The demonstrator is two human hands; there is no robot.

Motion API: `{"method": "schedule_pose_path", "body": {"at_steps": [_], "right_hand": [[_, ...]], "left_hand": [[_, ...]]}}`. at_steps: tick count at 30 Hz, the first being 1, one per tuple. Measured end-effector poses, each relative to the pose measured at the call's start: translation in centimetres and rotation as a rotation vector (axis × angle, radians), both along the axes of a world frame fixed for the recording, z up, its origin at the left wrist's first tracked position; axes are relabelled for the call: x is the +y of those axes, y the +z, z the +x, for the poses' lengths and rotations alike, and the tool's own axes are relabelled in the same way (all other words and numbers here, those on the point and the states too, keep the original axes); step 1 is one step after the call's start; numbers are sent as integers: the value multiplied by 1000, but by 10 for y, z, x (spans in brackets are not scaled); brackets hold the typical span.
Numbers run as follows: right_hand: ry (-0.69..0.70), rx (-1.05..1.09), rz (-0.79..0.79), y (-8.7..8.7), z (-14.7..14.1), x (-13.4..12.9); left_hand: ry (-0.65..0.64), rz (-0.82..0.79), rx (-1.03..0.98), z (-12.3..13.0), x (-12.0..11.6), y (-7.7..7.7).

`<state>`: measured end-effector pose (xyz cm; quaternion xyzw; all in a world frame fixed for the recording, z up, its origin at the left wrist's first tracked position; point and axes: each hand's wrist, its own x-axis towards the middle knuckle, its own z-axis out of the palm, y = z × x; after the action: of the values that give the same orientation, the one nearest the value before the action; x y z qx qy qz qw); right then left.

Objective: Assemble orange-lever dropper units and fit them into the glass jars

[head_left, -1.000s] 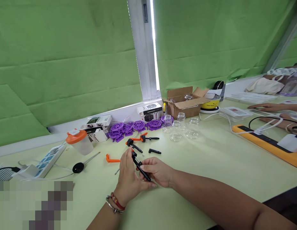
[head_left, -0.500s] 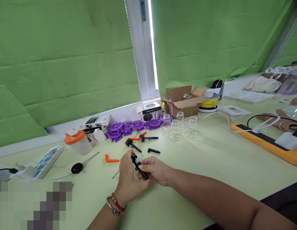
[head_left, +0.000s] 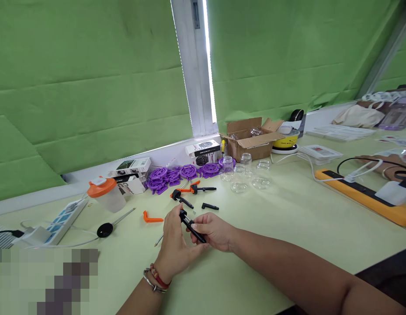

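Both hands are on a slim black rod-shaped plastic part [head_left: 198,233], which has a wider head and a short metal section. My left hand [head_left: 175,240] curls its fingers over the head end, thumb stretched toward the lower tip. Around the black shaft, the fingers of my right hand [head_left: 214,232] are pinched. Just beyond lie two similar black parts with orange levers, one black rod part [head_left: 183,200] nearer and another [head_left: 203,189] behind it. A small black L-shaped piece [head_left: 209,206] is to their right. An orange lever [head_left: 152,217] rests left of my left hand.
Purple plastic wheels [head_left: 189,172], clear jars [head_left: 239,173] and an open cardboard box [head_left: 255,142] line the back. Leftward stand an orange-lidded cup [head_left: 106,192] and a white power strip [head_left: 67,221]. At right are an orange power strip [head_left: 363,197] and another person's arm [head_left: 379,165].
The black part has shifted slightly in my hands, its lower tip now a little farther right and higher. My grip stays much the same. The other person's hand at right has moved.
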<state>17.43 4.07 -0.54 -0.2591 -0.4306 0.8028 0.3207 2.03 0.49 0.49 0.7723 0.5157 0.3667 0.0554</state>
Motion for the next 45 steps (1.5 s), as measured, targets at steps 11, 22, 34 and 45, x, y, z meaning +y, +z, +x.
{"method": "schedule_pose_path", "body": {"at_steps": [11,22,34,45], "right_hand": [[-21,-49,15,-5,0,2],[-9,-86,115,-15,-1,3],[-386,-574,399,-12,23,45],[-278,-1371,1104,-14,-3,42]], "left_hand": [[8,-35,-6,3,-3,-1],[73,-89,67,9,-3,-3],[153,-233,1,-3,-1,1],[135,-363,-69,-4,-4,18]]}}
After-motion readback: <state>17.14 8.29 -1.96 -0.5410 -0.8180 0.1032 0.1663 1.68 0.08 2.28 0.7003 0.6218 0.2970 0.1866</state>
